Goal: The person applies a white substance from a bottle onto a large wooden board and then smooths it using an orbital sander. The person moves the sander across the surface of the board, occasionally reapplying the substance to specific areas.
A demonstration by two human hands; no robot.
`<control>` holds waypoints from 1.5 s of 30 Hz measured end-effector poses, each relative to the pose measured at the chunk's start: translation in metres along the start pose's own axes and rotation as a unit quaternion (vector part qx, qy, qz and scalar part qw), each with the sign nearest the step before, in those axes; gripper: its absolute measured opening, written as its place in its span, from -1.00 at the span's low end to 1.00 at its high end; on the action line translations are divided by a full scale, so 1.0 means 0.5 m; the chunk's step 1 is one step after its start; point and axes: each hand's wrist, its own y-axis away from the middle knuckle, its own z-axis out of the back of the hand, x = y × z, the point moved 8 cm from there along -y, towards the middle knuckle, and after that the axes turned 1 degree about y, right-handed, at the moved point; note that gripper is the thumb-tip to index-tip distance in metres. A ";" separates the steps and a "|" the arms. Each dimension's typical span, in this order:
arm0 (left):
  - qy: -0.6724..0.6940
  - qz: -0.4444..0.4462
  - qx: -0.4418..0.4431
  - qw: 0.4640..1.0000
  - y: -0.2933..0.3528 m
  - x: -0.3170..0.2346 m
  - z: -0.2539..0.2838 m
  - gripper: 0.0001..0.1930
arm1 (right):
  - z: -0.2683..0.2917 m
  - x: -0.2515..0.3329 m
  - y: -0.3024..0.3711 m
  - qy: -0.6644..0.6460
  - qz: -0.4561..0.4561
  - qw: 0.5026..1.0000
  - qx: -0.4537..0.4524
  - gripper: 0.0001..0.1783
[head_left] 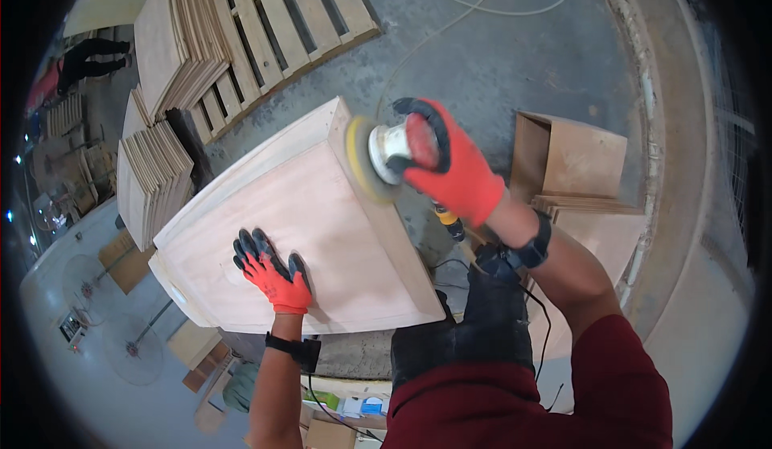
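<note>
My right hand (460, 159), in a red and black work glove, wraps round an orbital sander (394, 147) with a white and red body. Its round yellow pad is turned on edge against the right edge of a pale wooden box-like piece (322, 216). The pad is slightly blurred. On the broad top face of that piece my left hand (276, 274), gloved the same way, lies flat with its fingers spread. A yellow and black tool part or hose fitting (448, 217) shows below my right wrist, partly hidden by the glove.
Stacked wooden panels (173, 43) stand on a slatted pallet (297, 15) at the far left. At the right sits an open wooden box (583, 159) above more panels (599, 232). A thin hose (426, 43) trails over the concrete floor. Another person (88, 63) is at the left edge.
</note>
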 end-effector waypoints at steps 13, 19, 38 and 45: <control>0.009 -0.042 -0.049 0.998 0.004 -0.009 0.002 -0.28 | -0.097 -0.202 0.144 -0.375 -0.321 0.863 0.107 -0.40; 0.003 -0.034 -0.049 0.998 0.007 -0.017 0.004 -0.27 | 0.001 -0.052 0.171 0.031 -0.026 0.998 -0.037 -0.23; -0.023 -0.046 -0.052 0.997 0.030 0.006 -0.013 -0.35 | 0.014 -0.008 0.297 0.049 -0.051 0.996 -0.054 -0.30; -0.030 -0.010 -0.011 0.999 0.019 0.008 -0.023 -0.31 | -0.020 0.041 0.368 0.117 -0.076 0.990 0.028 -0.20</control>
